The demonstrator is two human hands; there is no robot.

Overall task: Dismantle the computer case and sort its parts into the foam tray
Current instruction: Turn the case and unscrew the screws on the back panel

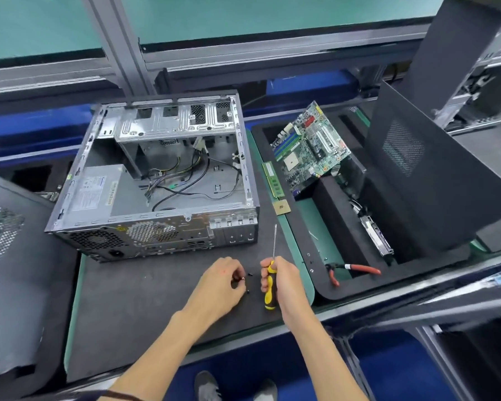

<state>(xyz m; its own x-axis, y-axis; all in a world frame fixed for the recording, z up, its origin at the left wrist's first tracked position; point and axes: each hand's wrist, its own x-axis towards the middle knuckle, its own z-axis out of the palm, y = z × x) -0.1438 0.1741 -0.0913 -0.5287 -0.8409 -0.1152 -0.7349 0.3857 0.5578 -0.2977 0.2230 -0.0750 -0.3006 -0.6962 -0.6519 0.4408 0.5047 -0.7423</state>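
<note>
The open grey computer case lies on its side on the black mat, with a power supply and loose cables inside. My right hand grips a yellow-and-black screwdriver, shaft pointing up and away. My left hand pinches a small screw just above the mat; two more small black screws lie beside it. The black foam tray stands to the right and holds a green motherboard, tilted, and a drive.
A RAM stick and a small CPU chip lie on the tray's left edge. Red-handled pliers sit in the tray's front pocket. A black side panel leans at the right. Another case stands at the far right.
</note>
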